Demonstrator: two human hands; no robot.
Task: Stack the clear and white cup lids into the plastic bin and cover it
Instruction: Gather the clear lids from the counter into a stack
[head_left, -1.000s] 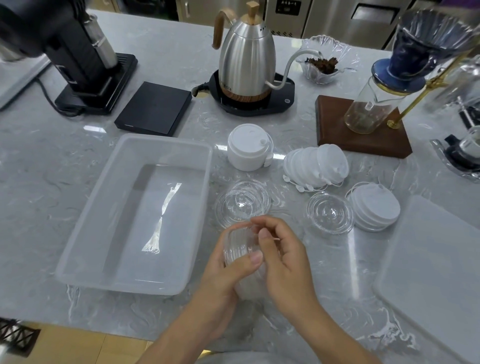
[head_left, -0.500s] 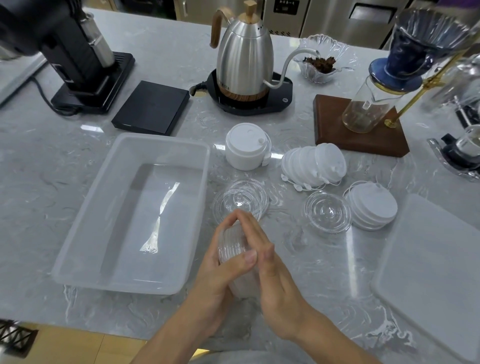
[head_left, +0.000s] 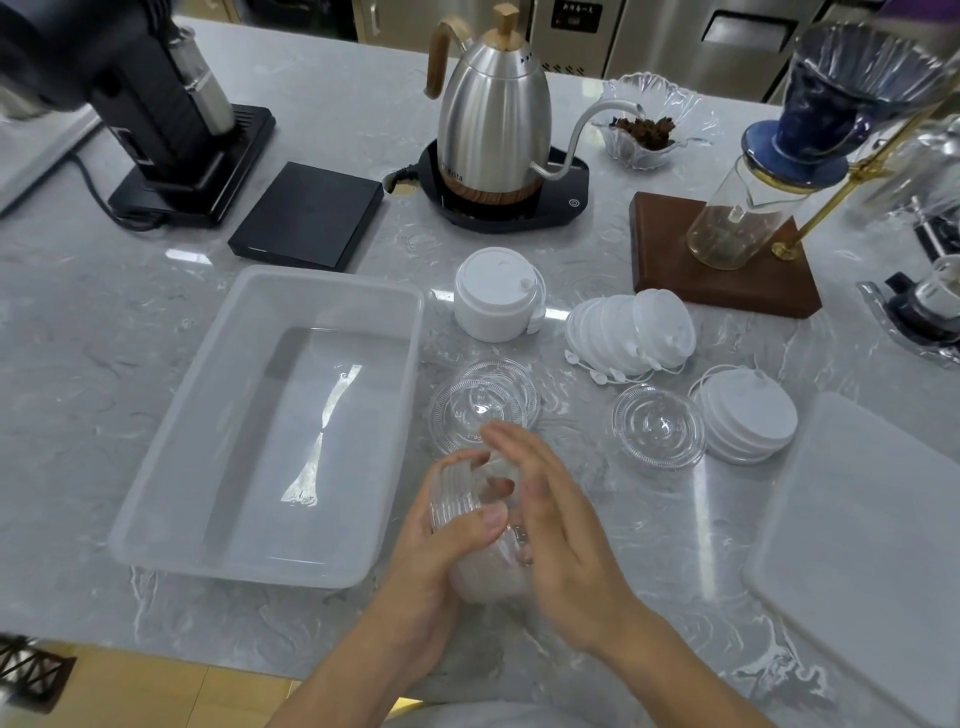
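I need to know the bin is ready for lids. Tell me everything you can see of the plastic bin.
The plastic bin is a rectangular tub of translucent, whitish plastic with a rolled rim and sloping walls. It sits upright and uncovered on the grey marble counter, left of the hands, running lengthwise away from the person. No lids are in it; only glare shows on its floor. Neither hand touches it.

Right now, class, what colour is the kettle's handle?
Light wood-brown handle on a silver kettle, clearest in the head view.
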